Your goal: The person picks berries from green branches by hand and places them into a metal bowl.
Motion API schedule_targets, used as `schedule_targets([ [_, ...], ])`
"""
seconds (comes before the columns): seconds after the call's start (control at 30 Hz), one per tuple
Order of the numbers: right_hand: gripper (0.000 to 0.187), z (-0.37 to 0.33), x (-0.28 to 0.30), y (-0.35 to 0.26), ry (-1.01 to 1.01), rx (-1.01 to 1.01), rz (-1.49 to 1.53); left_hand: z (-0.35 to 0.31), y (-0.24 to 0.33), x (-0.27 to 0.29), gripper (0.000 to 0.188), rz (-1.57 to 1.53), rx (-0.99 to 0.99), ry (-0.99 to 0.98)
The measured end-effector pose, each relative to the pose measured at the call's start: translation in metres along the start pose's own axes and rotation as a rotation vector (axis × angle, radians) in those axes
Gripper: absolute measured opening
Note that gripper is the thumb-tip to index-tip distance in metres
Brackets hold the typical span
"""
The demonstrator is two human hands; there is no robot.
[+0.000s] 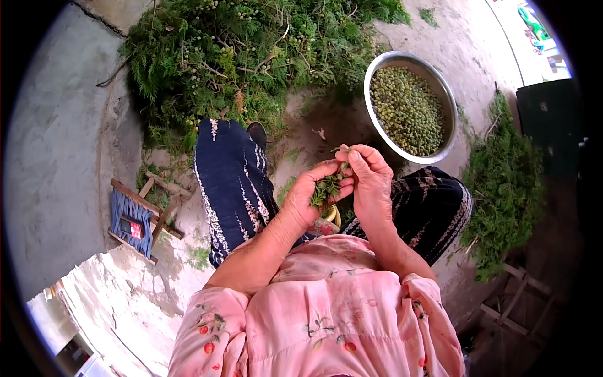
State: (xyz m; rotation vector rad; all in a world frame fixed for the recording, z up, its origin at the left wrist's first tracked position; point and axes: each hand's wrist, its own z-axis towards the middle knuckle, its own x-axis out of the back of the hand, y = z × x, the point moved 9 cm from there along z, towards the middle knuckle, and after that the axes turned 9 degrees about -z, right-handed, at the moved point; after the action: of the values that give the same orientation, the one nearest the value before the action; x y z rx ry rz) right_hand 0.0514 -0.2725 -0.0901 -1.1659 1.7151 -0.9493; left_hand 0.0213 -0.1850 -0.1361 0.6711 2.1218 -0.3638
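In front of my lap, my left hand (309,191) is closed around a small green conifer sprig (324,189), its leafy tips hanging below the fingers. My right hand (370,179) meets it at the fingertips, with thumb and forefinger pinched at the sprig's upper end. Whatever sits between those fingertips is too small to make out clearly. Just beyond my right hand stands a round metal basin (450,100), holding many small green seed cones (407,110). A large heap of cut conifer branches (232,56), some bearing cones, lies ahead of me.
A second pile of green branches (505,188) lies to the right. At left, a low wooden stool (135,220) with a blue woven seat rests on its side near a concrete ledge (63,151). A wooden frame (518,301) is in shadow at lower right.
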Motion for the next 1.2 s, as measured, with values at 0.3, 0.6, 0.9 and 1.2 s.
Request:
schedule_targets([
  [0.3,0.007,0.001,0.0,0.001,0.046,-0.034,0.03,0.003,-0.009,0.008,0.013,0.01,0.082,0.031],
  [0.6,0.012,0.017,0.032,-0.028,0.021,0.598,-1.07,0.003,-0.005,0.003,0.011,-0.108,0.066,-0.034],
  [0.9,0.015,0.004,-0.011,-0.007,-0.304,0.002,-0.287,0.007,-0.003,0.01,0.012,0.025,0.054,-0.024],
  [1.2,0.027,0.004,0.013,-0.04,-0.044,0.618,-1.141,0.006,-0.002,0.012,0.012,-0.075,0.038,-0.016],
])
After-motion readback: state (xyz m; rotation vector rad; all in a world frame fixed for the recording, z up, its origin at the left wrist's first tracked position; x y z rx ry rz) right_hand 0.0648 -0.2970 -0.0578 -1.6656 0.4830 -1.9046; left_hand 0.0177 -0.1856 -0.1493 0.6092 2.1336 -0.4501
